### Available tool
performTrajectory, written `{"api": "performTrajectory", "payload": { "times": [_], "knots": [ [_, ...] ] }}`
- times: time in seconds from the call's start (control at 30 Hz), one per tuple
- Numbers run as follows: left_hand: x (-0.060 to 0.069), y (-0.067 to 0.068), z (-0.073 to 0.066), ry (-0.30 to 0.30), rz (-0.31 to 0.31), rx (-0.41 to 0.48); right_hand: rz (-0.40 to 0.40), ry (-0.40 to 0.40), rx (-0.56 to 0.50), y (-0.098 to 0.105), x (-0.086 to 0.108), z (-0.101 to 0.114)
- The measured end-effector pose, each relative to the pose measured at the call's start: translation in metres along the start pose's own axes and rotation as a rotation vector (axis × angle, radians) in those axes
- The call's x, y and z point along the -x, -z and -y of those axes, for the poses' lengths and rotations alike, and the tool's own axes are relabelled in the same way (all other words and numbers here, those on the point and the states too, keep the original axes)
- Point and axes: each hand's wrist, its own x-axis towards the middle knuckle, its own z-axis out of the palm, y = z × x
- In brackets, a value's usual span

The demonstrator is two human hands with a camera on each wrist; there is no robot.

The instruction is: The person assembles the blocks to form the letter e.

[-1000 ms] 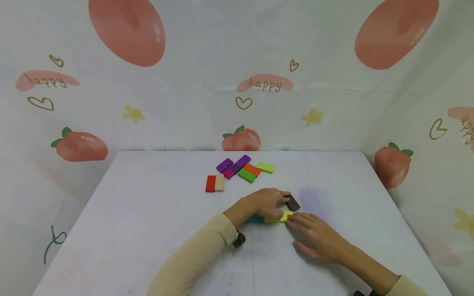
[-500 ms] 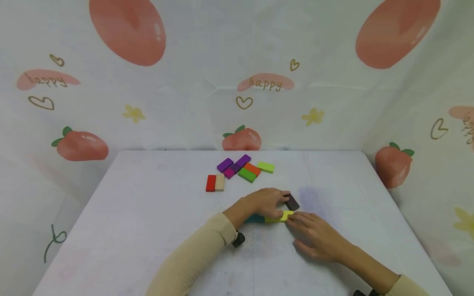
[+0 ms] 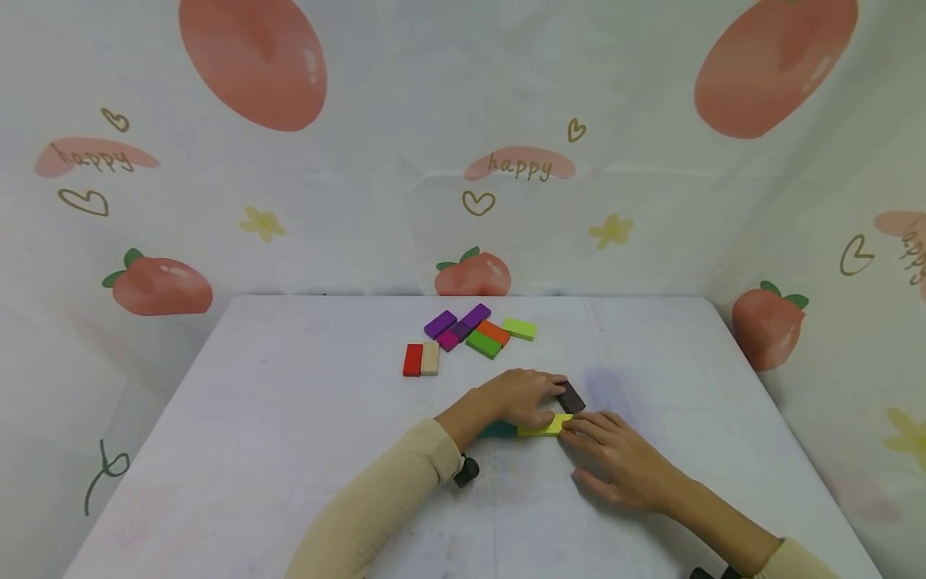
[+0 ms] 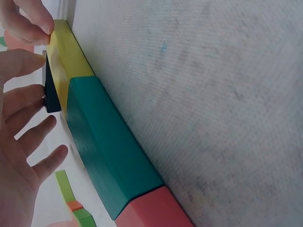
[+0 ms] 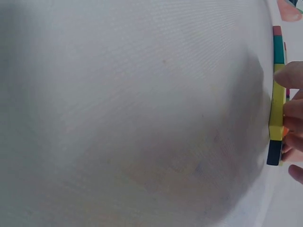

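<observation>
My left hand [image 3: 517,398] reaches over a line of flat coloured blocks. Its thumb rests on the yellow block [image 3: 535,429], and its fingertips touch the dark block [image 3: 571,398], which lies slanted behind the yellow one's right end. From the right, my right hand [image 3: 622,466] rests its fingertips on the yellow block's end, with its thumb held away from it. The teal block [image 4: 104,146] joins the yellow one end to end, and a pink block [image 4: 154,210] follows; my left hand hides the pink one in the head view.
Behind the hands lie a red block [image 3: 412,360] and a beige block [image 3: 430,359] side by side. Farther back are purple [image 3: 440,325], magenta [image 3: 448,341], green [image 3: 483,344], orange [image 3: 494,333] and lime [image 3: 520,329] blocks. A printed cloth [image 3: 362,161] hangs behind the white table [image 3: 304,418].
</observation>
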Motion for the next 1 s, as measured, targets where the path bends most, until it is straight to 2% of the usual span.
{"api": "performTrajectory", "payload": {
  "times": [0.27, 0.47, 0.63, 0.83, 1.0],
  "knots": [
    [0.000, 0.000, -0.001, 0.005, -0.031, 0.006, -0.042, 0.007, -0.019, 0.003, 0.004, -0.008],
    [0.006, 0.004, 0.006, 0.049, -0.107, 0.059, -0.018, 0.000, -0.037, 0.006, 0.009, -0.018],
    [0.014, 0.009, 0.019, 0.117, -0.167, 0.093, 0.027, -0.015, -0.024, 0.005, 0.012, -0.022],
    [0.020, 0.015, 0.043, 0.203, -0.271, 0.045, 0.029, -0.005, -0.022, 0.003, 0.013, -0.024],
    [0.026, 0.018, 0.057, 0.272, -0.341, 0.017, 0.028, 0.000, -0.025, 0.002, 0.014, -0.025]
  ]
}}
